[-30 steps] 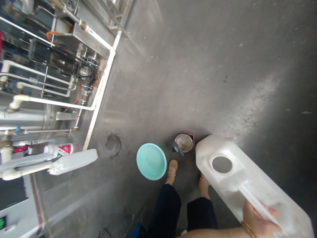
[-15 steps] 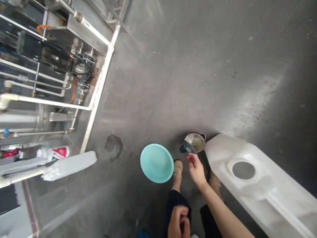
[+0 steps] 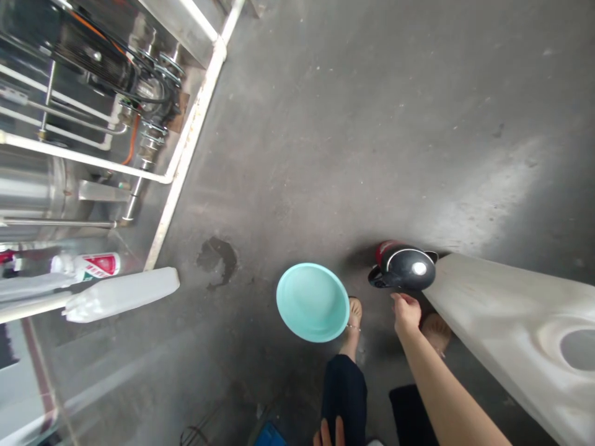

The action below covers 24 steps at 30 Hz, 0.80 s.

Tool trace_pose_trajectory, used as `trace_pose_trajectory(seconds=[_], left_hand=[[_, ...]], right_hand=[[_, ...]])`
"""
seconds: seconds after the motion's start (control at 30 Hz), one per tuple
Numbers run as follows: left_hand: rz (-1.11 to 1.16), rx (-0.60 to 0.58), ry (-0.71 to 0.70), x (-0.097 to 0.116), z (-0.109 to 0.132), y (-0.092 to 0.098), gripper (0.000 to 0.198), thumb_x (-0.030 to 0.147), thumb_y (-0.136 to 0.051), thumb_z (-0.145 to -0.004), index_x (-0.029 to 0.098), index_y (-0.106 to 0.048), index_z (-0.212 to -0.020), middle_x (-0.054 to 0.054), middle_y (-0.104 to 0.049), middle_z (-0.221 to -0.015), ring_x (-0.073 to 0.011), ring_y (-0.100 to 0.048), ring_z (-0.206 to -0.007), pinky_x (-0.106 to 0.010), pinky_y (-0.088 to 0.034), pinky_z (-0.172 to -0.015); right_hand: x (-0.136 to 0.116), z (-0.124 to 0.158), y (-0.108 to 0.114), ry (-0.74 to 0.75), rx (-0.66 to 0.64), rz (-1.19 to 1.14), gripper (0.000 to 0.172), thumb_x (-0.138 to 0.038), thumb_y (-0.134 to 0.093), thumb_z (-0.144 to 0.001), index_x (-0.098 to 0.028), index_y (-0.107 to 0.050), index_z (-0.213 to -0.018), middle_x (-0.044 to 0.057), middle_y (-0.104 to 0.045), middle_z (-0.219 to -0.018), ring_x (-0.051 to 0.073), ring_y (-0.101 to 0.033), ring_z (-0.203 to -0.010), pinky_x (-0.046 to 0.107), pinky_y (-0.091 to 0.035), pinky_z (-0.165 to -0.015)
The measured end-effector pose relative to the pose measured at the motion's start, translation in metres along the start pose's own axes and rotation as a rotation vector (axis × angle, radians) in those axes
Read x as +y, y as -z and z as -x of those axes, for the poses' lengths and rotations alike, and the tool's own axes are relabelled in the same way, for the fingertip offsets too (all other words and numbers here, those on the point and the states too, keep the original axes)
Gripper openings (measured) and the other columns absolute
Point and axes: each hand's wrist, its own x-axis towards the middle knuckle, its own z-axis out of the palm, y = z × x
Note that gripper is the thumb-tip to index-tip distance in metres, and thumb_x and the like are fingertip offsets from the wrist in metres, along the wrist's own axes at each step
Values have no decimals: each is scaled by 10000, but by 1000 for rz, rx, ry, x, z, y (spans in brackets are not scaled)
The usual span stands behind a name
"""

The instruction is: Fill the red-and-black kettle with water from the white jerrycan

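Grey concrete floor [image 3: 353,124], pipework to the left. Right hand [image 3: 406,311] loosely curled, grip empty, just below closed kettle [image 3: 403,266]; teal basin [image 3: 312,301] left of grip, white jug [image 3: 511,334] right. Left hand [image 3: 328,435] only fingertips at bottom edge, grip state unclear.

Grey concrete floor [image 3: 353,124], scuffed, pale worn streak toward right. Dark damp stain [image 3: 218,260] mid-floor. White pipe rail [image 3: 186,155] running diagonally left of stain; behind it steel tank [image 3: 32,192], pipes, black hoses. Below stain to left, white plastic container [image 3: 123,294] lying flat, possibly jerrycan. Daylight soft, even.
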Motion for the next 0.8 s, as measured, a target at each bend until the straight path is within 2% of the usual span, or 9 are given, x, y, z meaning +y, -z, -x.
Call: trace_pose_trajectory(seconds=[0.07,0.17,0.23,0.3,0.4,0.5,0.6,0.7,0.8], left_hand=[[12,27,-1,6,-30,12,473,415,-645,-923,241,-542,-1351,-106,-542,-1412,-298,-566,-1250,-500,-515,-1010],[35,70,-9,13,-79,33,412,427,-467,-1013,186,-551,-1337,-110,-565,-1382,-321,-579,-1231,-543,-521,-989],[51,90,-9,17,-104,42,400,424,-523,-992,227,-548,-1339,-97,-564,-1389,-307,-581,-1227,-521,-526,-993],[69,101,-12,18,-120,46,393,417,-507,-1001,233,-543,-1347,-95,-565,-1389,-307,-574,-1237,-528,-523,-998],[108,109,-28,17,-127,46,374,409,-476,-1014,257,-547,-1348,-86,-552,-1411,-312,-546,-1275,-536,-499,-1029],[169,114,-60,14,-119,45,375,420,-474,-1011,289,-544,-1356,-77,-515,-1461,-321,-514,-1309,-541,-462,-1073],[264,134,-97,10,-98,49,406,435,-495,-1000,278,-526,-1373,-90,-500,-1474,-337,-512,-1305,-561,-468,-1061],[395,188,-122,6,-58,59,483,488,-499,-986,225,-494,-1391,-115,-530,-1430,-334,-578,-1229,-562,-524,-979],[561,272,-120,-4,2,75,467,492,-551,-963,234,-524,-1351,-99,-589,-1348,-296,-629,-1152,-501,-566,-913]], right_hand=[[8,6,-22,-128,-6,-55,251,-333,-666,-959,-132,-625,-1104,63,-633,-1068,180,-636,-901,350,-583,-774],[6,-3,-57,-237,5,-163,264,-330,-661,-964,-136,-613,-1136,64,-628,-1080,173,-638,-887,332,-590,-746],[1,-12,-72,-285,22,-229,246,-316,-658,-966,-132,-609,-1122,53,-629,-1038,156,-635,-837,307,-592,-705],[-4,-17,-79,-310,42,-267,202,-290,-647,-973,-126,-608,-1085,37,-624,-981,135,-626,-784,275,-586,-663],[-8,-15,-76,-312,87,-253,164,-268,-633,-977,-124,-596,-1046,23,-606,-938,119,-611,-747,247,-578,-624],[-8,0,-62,-284,94,-167,163,-277,-636,-972,-127,-585,-1010,13,-590,-905,112,-598,-723,238,-570,-603],[-5,33,-35,-226,21,-17,186,-298,-650,-961,-128,-578,-943,1,-576,-855,110,-587,-700,240,-564,-592],[-6,89,9,-85,-128,186,247,-322,-673,-940,-143,-550,-823,-35,-523,-733,95,-529,-595,212,-500,-489],[-21,154,59,153,-396,382,297,-353,-704,-928,-176,-548,-748,-75,-398,-565,72,-385,-443,167,-330,-379]])
